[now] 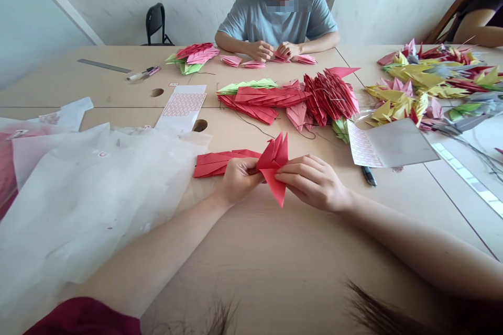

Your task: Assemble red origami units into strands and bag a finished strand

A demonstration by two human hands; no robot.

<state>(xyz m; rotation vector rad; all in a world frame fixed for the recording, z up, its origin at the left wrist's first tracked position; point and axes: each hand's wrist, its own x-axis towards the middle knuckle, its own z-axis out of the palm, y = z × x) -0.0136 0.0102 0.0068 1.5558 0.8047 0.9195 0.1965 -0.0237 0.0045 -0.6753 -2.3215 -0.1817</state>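
Between my two hands a red origami crane (274, 159) is held up above the table, its pointed wing hanging down toward me. My left hand (241, 179) pinches it from the left side, thumb and fingers closed. From the right, my right hand (314, 180) grips the lower wing, its fingertips pressed on the red paper. Just behind my left hand lies a row of folded red paper pieces (214, 163). Farther back rests a pile of red folded cranes (330, 97), beside a red stack (271, 97) and a green row (247, 86).
Crumpled translucent plastic sheeting (86, 188) covers the table's left. Sticker sheets (183, 107) and a folded white card (396, 144) lie nearby, with a black cutter (369, 176). Many coloured cranes (428, 84) are heaped at right. Opposite, a person (279, 15) handles pink folded paper.
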